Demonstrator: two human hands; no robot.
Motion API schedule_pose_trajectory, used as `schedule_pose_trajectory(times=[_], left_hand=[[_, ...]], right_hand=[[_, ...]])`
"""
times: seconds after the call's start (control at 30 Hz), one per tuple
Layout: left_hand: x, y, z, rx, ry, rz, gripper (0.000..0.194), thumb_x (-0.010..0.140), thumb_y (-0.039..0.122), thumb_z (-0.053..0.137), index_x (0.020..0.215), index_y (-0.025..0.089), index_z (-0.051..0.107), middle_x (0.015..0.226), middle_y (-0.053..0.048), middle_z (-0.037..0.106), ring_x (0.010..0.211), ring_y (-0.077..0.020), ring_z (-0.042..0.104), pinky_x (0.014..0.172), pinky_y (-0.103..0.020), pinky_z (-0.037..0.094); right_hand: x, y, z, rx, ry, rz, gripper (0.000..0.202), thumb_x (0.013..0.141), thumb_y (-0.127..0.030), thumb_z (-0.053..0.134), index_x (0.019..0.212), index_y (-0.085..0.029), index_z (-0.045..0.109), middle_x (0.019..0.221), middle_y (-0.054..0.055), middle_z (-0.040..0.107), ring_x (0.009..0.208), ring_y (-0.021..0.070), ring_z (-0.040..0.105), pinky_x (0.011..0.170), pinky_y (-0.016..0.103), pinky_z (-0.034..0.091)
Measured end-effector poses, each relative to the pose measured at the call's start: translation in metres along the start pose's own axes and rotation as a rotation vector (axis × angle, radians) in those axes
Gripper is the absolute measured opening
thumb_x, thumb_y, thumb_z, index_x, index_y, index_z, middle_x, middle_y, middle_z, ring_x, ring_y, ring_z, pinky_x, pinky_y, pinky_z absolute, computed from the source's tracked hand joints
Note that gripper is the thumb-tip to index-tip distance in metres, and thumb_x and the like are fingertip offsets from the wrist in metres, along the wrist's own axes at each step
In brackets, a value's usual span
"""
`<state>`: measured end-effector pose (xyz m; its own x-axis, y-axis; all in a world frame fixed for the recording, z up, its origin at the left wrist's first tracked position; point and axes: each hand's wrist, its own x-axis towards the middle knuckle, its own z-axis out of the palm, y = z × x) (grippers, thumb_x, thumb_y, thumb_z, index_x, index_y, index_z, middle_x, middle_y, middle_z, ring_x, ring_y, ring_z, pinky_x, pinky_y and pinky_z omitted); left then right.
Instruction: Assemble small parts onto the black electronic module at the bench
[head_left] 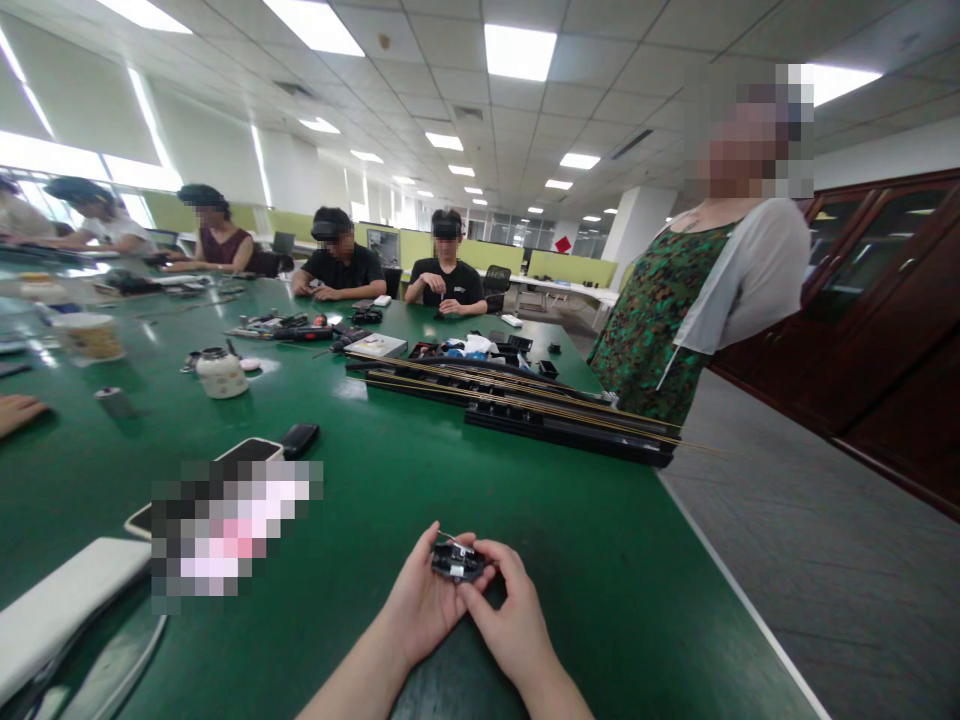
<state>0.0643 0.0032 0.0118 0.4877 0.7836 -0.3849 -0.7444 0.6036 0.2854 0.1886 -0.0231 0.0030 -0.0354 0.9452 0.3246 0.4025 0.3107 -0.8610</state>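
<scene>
The left hand (429,592) and right hand (511,600) have fingers closed on a small, oblong, black, plastic-looking device (456,563). It seems light, stiff and fragile, best held by its edges.

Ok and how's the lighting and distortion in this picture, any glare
Head view: ceiling panels burn nearly white, glare streaks the green table at left; same view: cabinets at right slant, likely wide-angle distortion, and the black part in the left hand shows little detail.
</scene>
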Motion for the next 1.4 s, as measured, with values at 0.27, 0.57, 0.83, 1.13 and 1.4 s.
schedule_pose_trajectory(times=[0.27, 0.57, 0.83, 1.13, 1.4], left_hand=[[-0.0007, 0.0000, -0.0009, 0.009, 0.001, -0.010, 0.034, 0.078, 0.041, 0.047, 0.084, 0.010, 0.059, 0.079, -0.012, 0.066, 0.077, -0.0238, 0.065, 0.063, -0.030, 0.050], [-0.0001, -0.0011, -0.0027, 0.012, -0.032, -0.007, 0.036, 0.078, 0.043, 0.046, 0.084, 0.010, 0.059, 0.083, -0.013, 0.066, 0.082, -0.0238, 0.064, 0.066, -0.029, 0.049], [0.0020, -0.0024, -0.0065, 0.018, -0.070, -0.009, 0.039, 0.077, 0.046, 0.046, 0.087, 0.009, 0.058, 0.086, -0.014, 0.066, 0.086, -0.0241, 0.063, 0.072, -0.029, 0.048], [0.0024, -0.0018, -0.0066, 0.020, -0.096, -0.021, 0.036, 0.078, 0.043, 0.046, 0.088, 0.010, 0.058, 0.084, -0.013, 0.066, 0.082, -0.0224, 0.064, 0.072, -0.028, 0.047], [-0.0005, -0.0013, -0.0032, 0.031, -0.084, -0.027, 0.034, 0.079, 0.040, 0.045, 0.087, 0.011, 0.059, 0.081, -0.012, 0.066, 0.071, -0.0194, 0.064, 0.068, -0.027, 0.046]], right_hand=[[0.0005, -0.0003, -0.0007, 0.022, 0.008, 0.000, 0.038, 0.065, -0.007, 0.059, 0.098, -0.024, 0.056, 0.100, 0.004, 0.060, 0.096, 0.0206, 0.055, 0.087, 0.035, 0.043], [-0.0003, 0.0022, -0.0007, 0.032, 0.020, 0.019, 0.036, 0.066, -0.009, 0.059, 0.098, -0.025, 0.057, 0.100, 0.004, 0.060, 0.096, 0.0207, 0.055, 0.086, 0.035, 0.043], [-0.0001, 0.0029, -0.0017, 0.031, 0.026, 0.018, 0.032, 0.068, -0.010, 0.057, 0.097, -0.024, 0.057, 0.098, 0.004, 0.060, 0.094, 0.0211, 0.055, 0.084, 0.035, 0.044], [0.0003, 0.0035, -0.0009, 0.039, 0.039, 0.000, 0.033, 0.067, -0.010, 0.058, 0.097, -0.024, 0.057, 0.098, 0.004, 0.060, 0.093, 0.0209, 0.056, 0.084, 0.036, 0.045], [0.0001, 0.0035, -0.0013, 0.038, 0.047, 0.001, 0.031, 0.068, -0.011, 0.057, 0.096, -0.024, 0.057, 0.096, 0.004, 0.061, 0.091, 0.0208, 0.057, 0.083, 0.035, 0.046]])
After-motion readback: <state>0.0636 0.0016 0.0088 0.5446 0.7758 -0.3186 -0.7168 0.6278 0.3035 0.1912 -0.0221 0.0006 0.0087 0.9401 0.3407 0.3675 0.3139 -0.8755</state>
